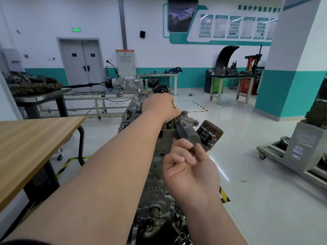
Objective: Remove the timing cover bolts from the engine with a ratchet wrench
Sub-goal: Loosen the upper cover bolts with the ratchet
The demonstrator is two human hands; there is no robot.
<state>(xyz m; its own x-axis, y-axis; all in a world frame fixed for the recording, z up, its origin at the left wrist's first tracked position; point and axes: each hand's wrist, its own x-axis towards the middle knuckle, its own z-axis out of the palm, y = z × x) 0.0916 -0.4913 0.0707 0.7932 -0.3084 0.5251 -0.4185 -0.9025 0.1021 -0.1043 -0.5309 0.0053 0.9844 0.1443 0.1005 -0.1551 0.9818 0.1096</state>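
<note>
Workshop interior. White wall (44, 23) with a teal lower band; grey double door (82, 62) beneath a green exit sign (76, 30); grey control cabinet (125, 63) with an orange top just right of the door. Teal-framed display boards (237, 26) hang high on the far wall. A white and teal pillar (290, 76) stands at right. The glossy pale floor (256, 165) reflects ceiling light and carries yellow-black tape (200, 105). A wooden table (31, 138) stands near left, a metal workbench (42, 98) behind it, and a cluttered bench (233, 77) far right.

Glossy floor (256, 165), wooden table (31, 138) at left, engine (155, 188) seemingly standing on it
</note>
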